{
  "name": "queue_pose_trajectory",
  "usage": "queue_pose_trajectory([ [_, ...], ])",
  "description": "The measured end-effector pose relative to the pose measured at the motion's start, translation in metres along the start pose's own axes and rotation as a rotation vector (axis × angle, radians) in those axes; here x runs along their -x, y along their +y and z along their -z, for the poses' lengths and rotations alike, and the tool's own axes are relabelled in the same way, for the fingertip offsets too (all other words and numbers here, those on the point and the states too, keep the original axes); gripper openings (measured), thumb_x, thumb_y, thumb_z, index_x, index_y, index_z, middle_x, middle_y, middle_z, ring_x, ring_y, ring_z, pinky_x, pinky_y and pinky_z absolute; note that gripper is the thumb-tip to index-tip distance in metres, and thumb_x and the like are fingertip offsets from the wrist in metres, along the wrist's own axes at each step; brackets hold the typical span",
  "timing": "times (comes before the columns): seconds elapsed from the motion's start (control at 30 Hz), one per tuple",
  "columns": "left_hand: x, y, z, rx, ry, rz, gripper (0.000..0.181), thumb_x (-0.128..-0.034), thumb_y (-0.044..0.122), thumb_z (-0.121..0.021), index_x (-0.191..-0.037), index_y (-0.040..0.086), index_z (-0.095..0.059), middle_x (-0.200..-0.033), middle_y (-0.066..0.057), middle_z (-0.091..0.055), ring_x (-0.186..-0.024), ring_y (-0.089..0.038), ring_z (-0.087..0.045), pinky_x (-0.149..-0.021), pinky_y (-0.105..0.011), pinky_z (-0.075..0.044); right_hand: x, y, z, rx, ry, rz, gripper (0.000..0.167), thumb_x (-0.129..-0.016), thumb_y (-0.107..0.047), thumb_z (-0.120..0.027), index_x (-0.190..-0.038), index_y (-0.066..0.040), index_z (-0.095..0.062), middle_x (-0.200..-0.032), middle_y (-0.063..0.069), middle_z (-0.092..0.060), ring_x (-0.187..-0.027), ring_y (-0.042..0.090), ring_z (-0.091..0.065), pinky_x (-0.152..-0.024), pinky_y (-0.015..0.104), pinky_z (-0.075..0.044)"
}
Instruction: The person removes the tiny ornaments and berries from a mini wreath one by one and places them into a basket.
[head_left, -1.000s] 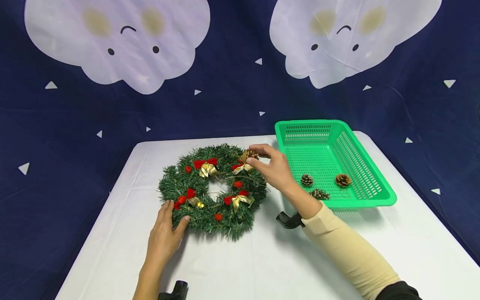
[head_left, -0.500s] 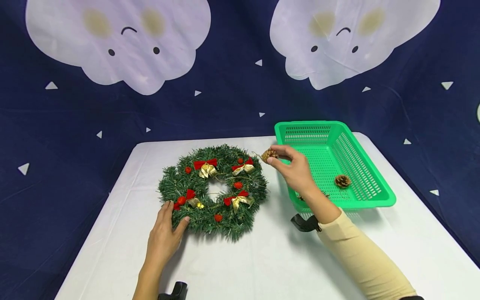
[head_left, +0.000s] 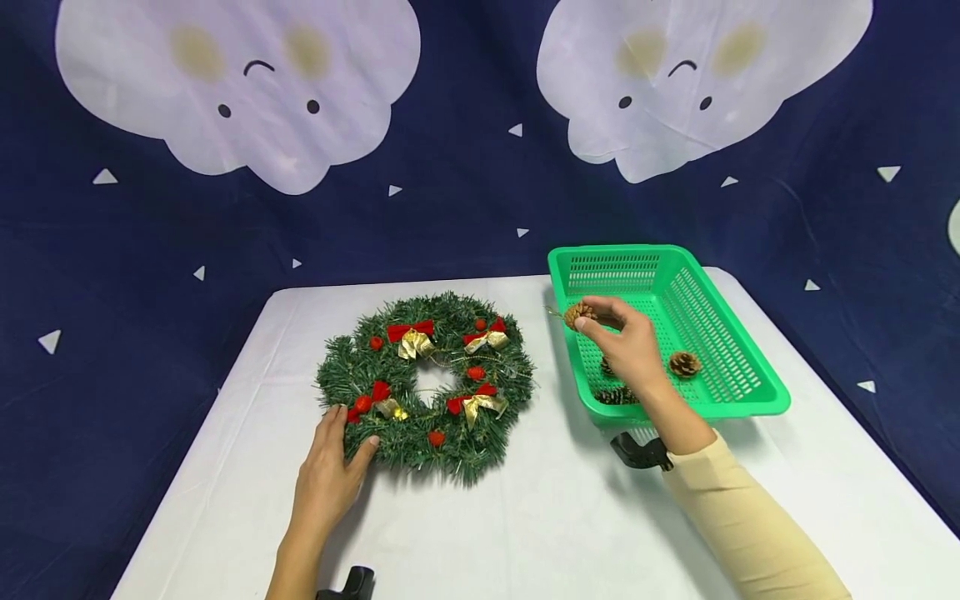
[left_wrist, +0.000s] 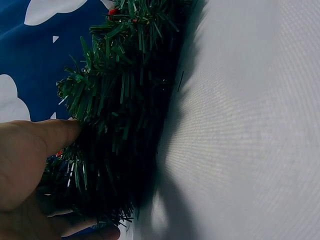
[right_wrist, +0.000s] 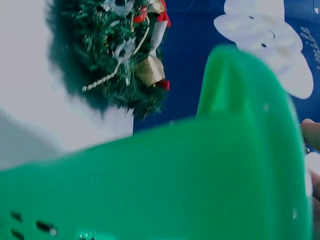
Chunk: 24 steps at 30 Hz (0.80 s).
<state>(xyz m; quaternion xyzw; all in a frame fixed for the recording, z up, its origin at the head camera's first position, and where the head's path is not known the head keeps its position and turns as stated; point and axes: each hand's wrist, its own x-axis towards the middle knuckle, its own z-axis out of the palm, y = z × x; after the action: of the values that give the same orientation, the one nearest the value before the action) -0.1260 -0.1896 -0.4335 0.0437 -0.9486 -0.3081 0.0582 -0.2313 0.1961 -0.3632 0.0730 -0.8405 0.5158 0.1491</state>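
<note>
A green wreath with red and gold bows lies flat on the white table. At its lower left edge the left hand grips it, thumb and fingers around the foliage; in the left wrist view the thumb of that hand presses into the wreath. The right hand pinches a brown pine cone by thumb and fingertips above the left rim of the green basket. A thin wire sticks out left from the cone. In the right wrist view, the basket's wall hides most of the hand.
Inside the basket a brown pine cone lies at the right, with a dark cone near the front left and another partly hidden by the right hand. A dark blue backdrop with clouds hangs behind the white table.
The right hand has moved right with the pine cone, from the wreath's upper right to the basket's left rim. The left hand has stayed on the wreath.
</note>
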Motion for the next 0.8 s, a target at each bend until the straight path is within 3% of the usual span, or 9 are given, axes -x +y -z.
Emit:
queue_pose_trajectory([
  [0.2, 0.001, -0.001, -0.001, 0.002, -0.006, 0.002, 0.073, -0.0947, 0.039, -0.054, -0.148, -0.001, -0.024, -0.155, -0.021, -0.021, -0.134, -0.047, -0.034, -0.103, -0.062, -0.035, 0.001, 0.007, 0.013, 0.038, -0.032, -0.063, 0.048, -0.088, -0.040, -0.064, -0.128, -0.014, -0.058, -0.124, 0.009, -0.061, -0.114, 0.017, -0.057, -0.088, 0.026, -0.048],
  [0.33, 0.001, -0.001, -0.001, 0.002, -0.006, 0.001, 0.073, -0.0946, 0.039, -0.054, -0.148, -0.001, -0.024, -0.155, -0.021, -0.022, -0.134, -0.047, -0.034, -0.103, -0.062, -0.035, 0.002, 0.012, 0.021, 0.060, -0.065, -0.103, 0.053, -0.089, -0.042, -0.063, -0.131, -0.011, -0.055, -0.128, 0.013, -0.058, -0.120, 0.030, -0.056, -0.092, 0.040, -0.049],
  [0.43, 0.001, -0.001, -0.001, 0.003, -0.002, -0.004, 0.073, -0.0946, 0.039, -0.054, -0.148, -0.001, -0.024, -0.155, -0.021, -0.022, -0.134, -0.047, -0.034, -0.103, -0.062, -0.035, 0.002, 0.018, 0.026, 0.075, -0.083, -0.118, 0.054, -0.090, -0.042, -0.061, -0.132, -0.010, -0.054, -0.129, 0.016, -0.057, -0.119, 0.033, -0.056, -0.094, 0.046, -0.048],
  [0.5, 0.001, -0.001, -0.001, 0.004, 0.001, -0.005, 0.073, -0.0946, 0.039, -0.054, -0.148, -0.001, -0.024, -0.155, -0.021, -0.022, -0.134, -0.047, -0.034, -0.103, -0.062, -0.035, 0.002, 0.021, 0.028, 0.092, -0.085, -0.120, 0.053, -0.090, -0.041, -0.061, -0.132, -0.009, -0.054, -0.128, 0.016, -0.058, -0.117, 0.031, -0.057, -0.093, 0.041, -0.050],
  [0.67, 0.001, -0.001, 0.001, 0.004, -0.003, 0.001, 0.073, -0.0947, 0.039, -0.054, -0.148, -0.001, -0.024, -0.155, -0.021, -0.021, -0.133, -0.047, -0.034, -0.103, -0.062, -0.035, 0.002, 0.028, 0.031, 0.136, -0.070, -0.112, 0.049, -0.091, -0.038, -0.061, -0.129, -0.007, -0.056, -0.123, 0.016, -0.061, -0.109, 0.022, -0.060, -0.082, 0.017, -0.049],
  [0.73, 0.001, 0.000, 0.001, 0.002, -0.006, 0.003, 0.073, -0.0948, 0.039, -0.054, -0.148, -0.001, -0.023, -0.155, -0.021, -0.021, -0.133, -0.048, -0.034, -0.103, -0.062, -0.035, 0.002, 0.029, 0.032, 0.139, -0.071, -0.112, 0.049, -0.091, -0.037, -0.061, -0.129, -0.006, -0.056, -0.122, 0.017, -0.062, -0.109, 0.023, -0.060, -0.081, 0.016, -0.049],
  [0.8, 0.001, 0.000, 0.001, 0.002, -0.007, 0.003, 0.073, -0.0948, 0.039, -0.054, -0.148, -0.001, -0.023, -0.155, -0.021, -0.021, -0.133, -0.048, -0.034, -0.102, -0.062, -0.035, 0.002, 0.030, 0.034, 0.141, -0.076, -0.118, 0.050, -0.091, -0.038, -0.061, -0.130, -0.006, -0.056, -0.123, 0.017, -0.061, -0.110, 0.027, -0.060, -0.084, 0.023, -0.051],
])
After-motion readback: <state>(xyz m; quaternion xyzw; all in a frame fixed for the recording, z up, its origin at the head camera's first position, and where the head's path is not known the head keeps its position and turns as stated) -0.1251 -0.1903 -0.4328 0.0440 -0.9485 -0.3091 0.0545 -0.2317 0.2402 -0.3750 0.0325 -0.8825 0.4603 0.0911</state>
